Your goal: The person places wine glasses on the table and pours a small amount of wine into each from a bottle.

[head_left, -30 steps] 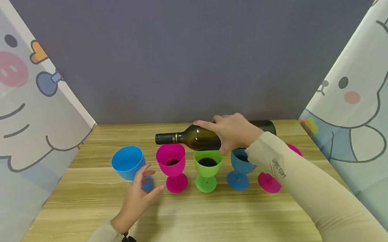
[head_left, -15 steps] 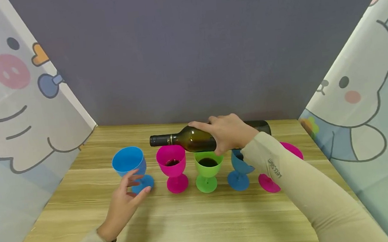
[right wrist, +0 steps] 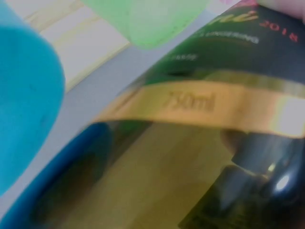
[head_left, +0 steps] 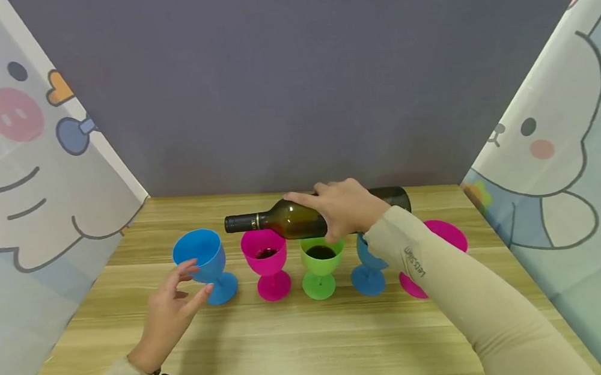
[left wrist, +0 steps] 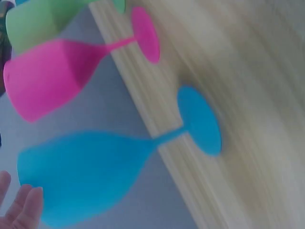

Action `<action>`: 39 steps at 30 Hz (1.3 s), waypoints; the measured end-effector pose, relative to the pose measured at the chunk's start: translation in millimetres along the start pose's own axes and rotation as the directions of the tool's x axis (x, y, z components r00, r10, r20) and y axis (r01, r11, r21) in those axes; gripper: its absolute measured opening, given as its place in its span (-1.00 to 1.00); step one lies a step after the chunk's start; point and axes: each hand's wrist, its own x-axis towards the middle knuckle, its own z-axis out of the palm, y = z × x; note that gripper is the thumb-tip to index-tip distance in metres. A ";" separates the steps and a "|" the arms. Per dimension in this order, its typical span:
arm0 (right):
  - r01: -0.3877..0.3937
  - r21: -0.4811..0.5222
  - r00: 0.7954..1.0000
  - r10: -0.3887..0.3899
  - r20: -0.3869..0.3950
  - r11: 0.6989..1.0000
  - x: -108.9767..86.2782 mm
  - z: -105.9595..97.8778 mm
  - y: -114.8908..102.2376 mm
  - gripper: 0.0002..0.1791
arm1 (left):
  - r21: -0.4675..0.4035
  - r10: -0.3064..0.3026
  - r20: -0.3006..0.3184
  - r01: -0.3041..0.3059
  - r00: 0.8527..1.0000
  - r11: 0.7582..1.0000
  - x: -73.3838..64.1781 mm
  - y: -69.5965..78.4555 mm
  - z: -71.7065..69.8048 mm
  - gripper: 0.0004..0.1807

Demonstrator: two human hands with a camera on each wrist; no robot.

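My right hand [head_left: 353, 206] grips a dark glass wine bottle [head_left: 292, 218] round its body. The bottle lies nearly level above the goblets, neck to the left, its mouth between the left blue goblet [head_left: 215, 269] and the pink goblet [head_left: 267, 265]. Dark liquid shows in the pink goblet and in the green goblet [head_left: 319, 265]; none is visible in the left blue one. My left hand [head_left: 166, 315], fingers loosely spread, is beside the left blue goblet. In the left wrist view its fingertips [left wrist: 33, 202] overlap the rim; contact is unclear.
Further right in the row stand a second blue goblet [head_left: 369, 280] and another pink goblet [head_left: 449, 235], both partly behind my right arm. A grey wall [head_left: 290, 80] closes off the back of the wooden table [head_left: 295, 357], with cartoon-printed sheets [head_left: 562, 144] at both sides.
My right hand has carried the bottle leftward, its mouth moving off the left pink goblet. My left hand has shifted left to the left blue goblet. Specks on the pink goblet's liquid have faded.
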 end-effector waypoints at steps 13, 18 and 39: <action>0.002 0.010 1.000 -0.002 -0.008 1.000 12.7 -3.9 -13.6 0.08 | -0.179 -0.051 -0.013 0.048 0.999 0.983 16.0 -46.6 -27.2 -0.28; 0.013 0.012 1.000 -0.013 -0.026 1.000 16.7 -3.7 -18.2 0.09 | -0.257 -0.047 0.046 0.057 0.998 0.965 15.8 -64.1 -35.6 -0.17; -0.055 0.037 0.998 0.054 0.034 0.998 37.1 -9.3 -33.0 0.12 | -0.187 -0.186 0.337 0.260 0.923 0.947 27.4 -89.9 -43.7 -0.09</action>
